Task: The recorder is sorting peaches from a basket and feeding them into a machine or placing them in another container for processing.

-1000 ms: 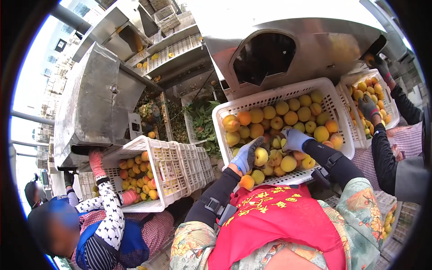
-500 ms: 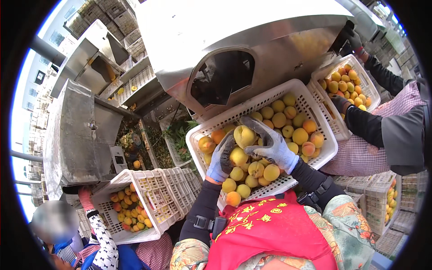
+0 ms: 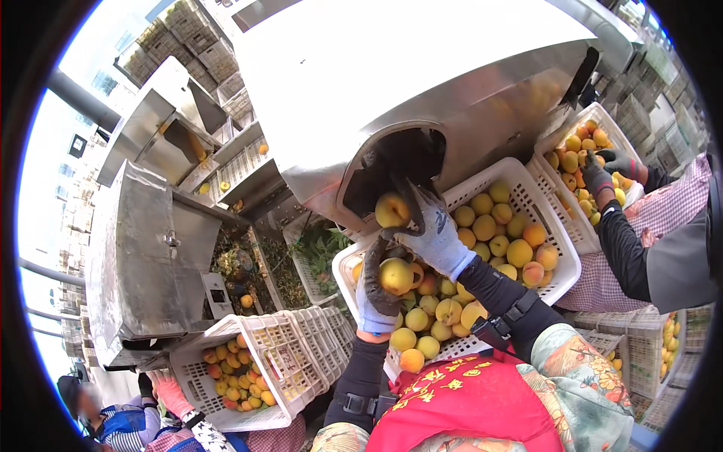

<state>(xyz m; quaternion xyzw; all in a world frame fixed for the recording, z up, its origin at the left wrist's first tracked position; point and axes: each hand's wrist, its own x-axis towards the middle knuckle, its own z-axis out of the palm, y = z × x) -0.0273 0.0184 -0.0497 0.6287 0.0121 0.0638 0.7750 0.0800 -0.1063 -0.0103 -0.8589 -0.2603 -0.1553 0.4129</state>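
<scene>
My right hand [image 3: 440, 237], in a blue glove with a dark palm, grips a yellow peach [image 3: 392, 211] at the arched opening [image 3: 364, 175] of a metal machine. Just below it, my left hand [image 3: 376, 303], in a matching glove, has its fingers curled round another yellow peach [image 3: 396, 276]. Both hands are over the left part of a white perforated crate [image 3: 565, 260]. Yellow and orange peaches [image 3: 448, 311] fill much of the crate, partly hidden by my hands and right forearm.
A co-worker's gloved hands [image 3: 610, 172] reach over another peach crate [image 3: 591, 233] at right. At left, a tilted crate [image 3: 260, 354] of peaches stands near a second person's pink-gloved hand [image 3: 173, 395]. A metal cabinet [image 3: 124, 256] and leafy debris [image 3: 320, 248] lie beyond.
My right hand has moved from over the crate up to the machine opening with a peach. My left hand stays over the crate's left side, lower down, holding a peach.
</scene>
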